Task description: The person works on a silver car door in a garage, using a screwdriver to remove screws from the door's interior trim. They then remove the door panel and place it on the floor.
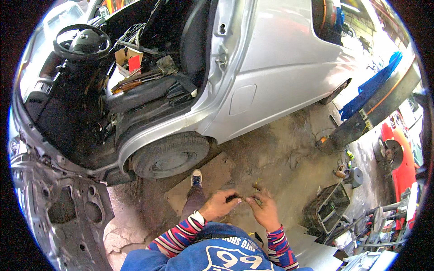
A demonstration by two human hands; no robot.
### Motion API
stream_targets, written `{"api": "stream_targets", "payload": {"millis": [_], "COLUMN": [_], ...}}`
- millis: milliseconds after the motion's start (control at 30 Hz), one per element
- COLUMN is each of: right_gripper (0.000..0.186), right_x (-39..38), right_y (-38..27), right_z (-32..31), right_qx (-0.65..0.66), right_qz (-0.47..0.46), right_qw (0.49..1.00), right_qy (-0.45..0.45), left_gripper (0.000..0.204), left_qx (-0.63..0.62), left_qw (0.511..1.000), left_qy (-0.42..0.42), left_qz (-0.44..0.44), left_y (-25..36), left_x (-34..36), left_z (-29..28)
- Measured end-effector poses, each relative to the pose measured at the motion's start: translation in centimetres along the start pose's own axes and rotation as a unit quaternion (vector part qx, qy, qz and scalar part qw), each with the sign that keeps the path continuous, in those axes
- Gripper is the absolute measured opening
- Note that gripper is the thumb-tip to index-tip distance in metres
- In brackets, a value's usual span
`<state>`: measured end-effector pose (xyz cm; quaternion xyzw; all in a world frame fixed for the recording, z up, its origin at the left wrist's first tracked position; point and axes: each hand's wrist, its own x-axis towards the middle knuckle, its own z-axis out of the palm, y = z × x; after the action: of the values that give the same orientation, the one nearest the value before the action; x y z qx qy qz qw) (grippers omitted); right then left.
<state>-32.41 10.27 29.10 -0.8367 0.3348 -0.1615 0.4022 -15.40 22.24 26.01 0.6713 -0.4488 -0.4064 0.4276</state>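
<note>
My left hand (221, 204) and my right hand (264, 210) meet in front of my body, fingertips almost touching. Both are closed in a pinch. Between them runs something thin and dark, too small to name. A thin yellow strand (257, 183), like a wire, curls up by the fingers of my right hand. More fine yellow bits show below the hands, against the floor. The silver van (280, 58) stands ahead with its front doorway open, its front wheel (169, 156) just beyond my left hand.
A stripped door (68, 212) hangs at the left. Tools and an open carton (129, 61) lie on the van's seat (140, 92). At the right are a black crate (327, 207), a grey post (384, 97), a red car part (402, 158) and piled metal parts. A flat board (181, 194) lies underfoot.
</note>
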Motion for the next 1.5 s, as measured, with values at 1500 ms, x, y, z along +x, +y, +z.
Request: {"api": "stream_targets", "payload": {"millis": [1500], "right_gripper": [0.019], "right_x": [50.5], "right_y": [-23.3], "right_z": [-2.1], "right_qx": [0.061], "right_qz": [-0.215], "right_qw": [0.926], "right_qy": [0.304], "left_gripper": [0.016], "left_qx": [0.138], "left_qw": [0.851], "left_qy": [0.44], "left_qz": [0.252], "left_y": [17.3], "left_x": [34.7], "left_z": [-35.4]}}
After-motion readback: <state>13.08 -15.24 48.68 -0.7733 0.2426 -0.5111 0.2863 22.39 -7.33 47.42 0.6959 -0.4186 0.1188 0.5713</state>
